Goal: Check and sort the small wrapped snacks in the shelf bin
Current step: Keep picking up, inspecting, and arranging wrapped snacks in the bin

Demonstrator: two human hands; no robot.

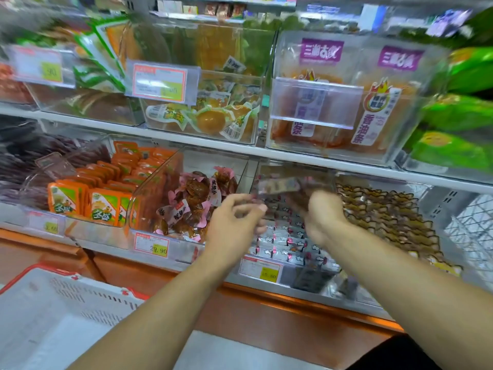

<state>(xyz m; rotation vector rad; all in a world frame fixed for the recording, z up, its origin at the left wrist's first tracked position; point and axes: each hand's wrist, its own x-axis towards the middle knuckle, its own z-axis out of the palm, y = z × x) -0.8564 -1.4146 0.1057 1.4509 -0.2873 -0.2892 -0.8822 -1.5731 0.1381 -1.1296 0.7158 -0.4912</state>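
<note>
Both forearms reach toward the clear shelf bin (314,287) on the lower shelf. Left hand (234,220) hovers with fingers loosely curled, holding nothing. Right hand (320,212) is blurred; its grip cannot be told. Small wrapped snacks (282,236), silver-and-red, fill the bin in rows. Neighbouring bin (160,182) holds pink-wrapped brown snacks (192,198).

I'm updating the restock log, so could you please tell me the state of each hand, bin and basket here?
left hand: fingers loosely curled, holding nothing
right hand: blurred, grip unclear
silver-wrapped snack bin: partly filled
pink-wrapped snack bin: partly filled
white basket: contents unclear
</note>
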